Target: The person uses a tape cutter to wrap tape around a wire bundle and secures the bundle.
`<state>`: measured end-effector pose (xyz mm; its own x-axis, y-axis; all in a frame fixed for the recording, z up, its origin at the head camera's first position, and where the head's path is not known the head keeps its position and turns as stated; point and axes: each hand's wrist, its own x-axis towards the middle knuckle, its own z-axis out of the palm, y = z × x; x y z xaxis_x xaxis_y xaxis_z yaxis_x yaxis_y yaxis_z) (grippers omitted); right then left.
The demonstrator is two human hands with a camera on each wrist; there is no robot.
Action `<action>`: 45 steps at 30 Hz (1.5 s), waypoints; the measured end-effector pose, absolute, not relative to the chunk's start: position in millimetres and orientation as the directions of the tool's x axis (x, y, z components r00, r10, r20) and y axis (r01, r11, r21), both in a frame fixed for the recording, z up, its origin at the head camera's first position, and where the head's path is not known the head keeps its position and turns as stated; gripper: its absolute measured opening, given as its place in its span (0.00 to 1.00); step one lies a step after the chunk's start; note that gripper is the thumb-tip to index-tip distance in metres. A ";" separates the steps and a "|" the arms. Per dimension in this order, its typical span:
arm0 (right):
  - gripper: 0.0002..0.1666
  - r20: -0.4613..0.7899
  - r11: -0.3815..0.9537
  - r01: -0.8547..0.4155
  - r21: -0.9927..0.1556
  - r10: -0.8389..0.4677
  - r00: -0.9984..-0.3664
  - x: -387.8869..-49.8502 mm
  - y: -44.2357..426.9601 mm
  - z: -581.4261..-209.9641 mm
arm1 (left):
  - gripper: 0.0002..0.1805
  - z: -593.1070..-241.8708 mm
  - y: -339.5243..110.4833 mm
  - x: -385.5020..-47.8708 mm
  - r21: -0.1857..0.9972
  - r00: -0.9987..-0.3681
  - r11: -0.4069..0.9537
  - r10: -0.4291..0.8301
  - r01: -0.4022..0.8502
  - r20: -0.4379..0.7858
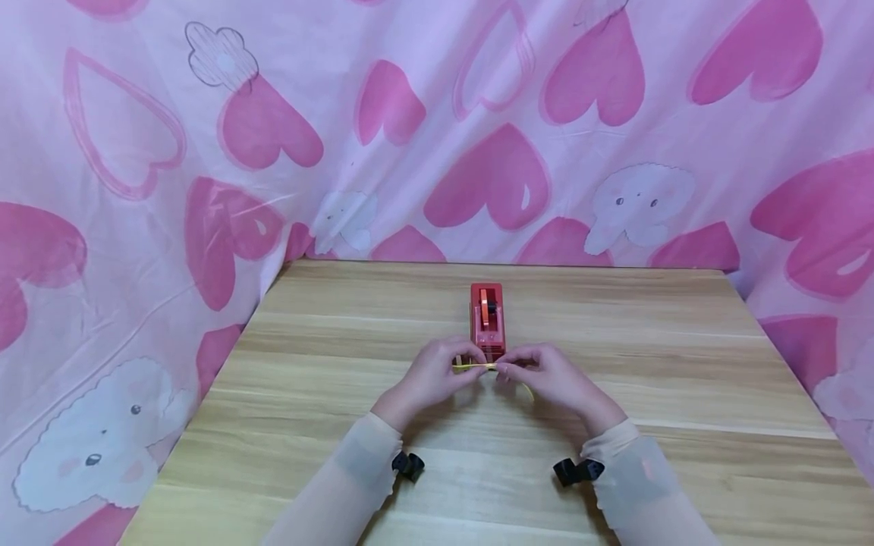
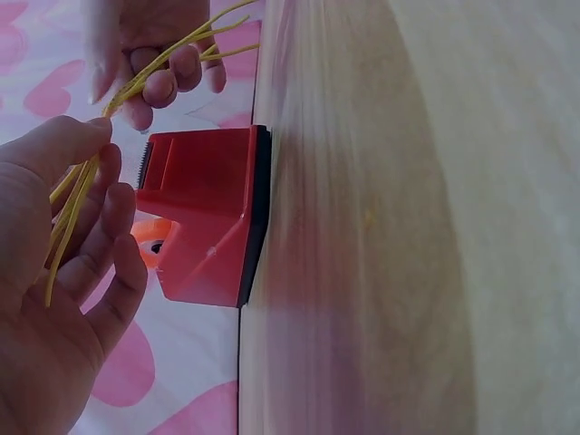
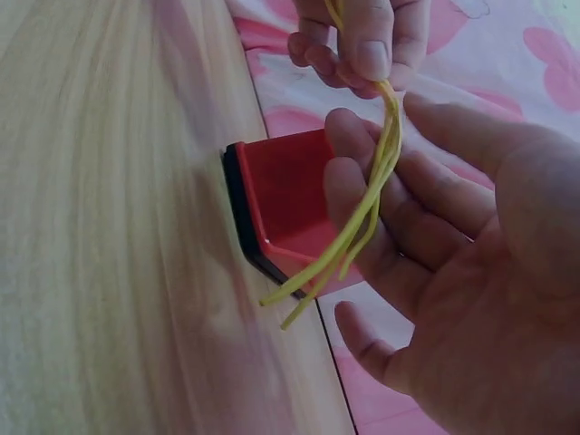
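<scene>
A bundle of thin yellow cords [image 1: 481, 365] stretches between the two hands just in front of a red tape dispenser [image 1: 487, 318]. My left hand [image 1: 440, 371] pinches the bundle between thumb and forefinger, and loose ends [image 2: 71, 217] hang across its palm. On the other side, my right hand [image 1: 546, 375] has its thumb and curled fingers about the cords, close to the left fingertips. Several cord ends [image 3: 313, 281] trail past the right fingers in the right wrist view. The dispenser stands on the table, with its serrated edge [image 2: 144, 165] visible in the left wrist view.
The wood-grain table [image 1: 328, 379] extends around the hands on all sides. A pink curtain [image 1: 478, 152] printed with hearts hangs behind its back edge and along both sides. Black wrist mounts [image 1: 579, 471] sit on both forearms.
</scene>
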<state>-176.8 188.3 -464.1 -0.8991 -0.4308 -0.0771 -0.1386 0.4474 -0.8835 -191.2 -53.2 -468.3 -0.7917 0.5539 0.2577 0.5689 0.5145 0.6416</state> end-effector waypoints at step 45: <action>0.10 0.492 0.587 -0.692 -0.420 -0.494 -0.717 -173.7 186.3 -462.4 | 0.07 -468.4 -60.0 -200.1 0.740 -0.809 0.486 0.573 0.465 0.132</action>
<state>-173.7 186.3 -462.4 -0.7171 -0.4935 0.4921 -0.6921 0.5874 -0.4195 -200.1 -60.0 -468.4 -0.8089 0.5729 0.1318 0.4650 0.4864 0.7397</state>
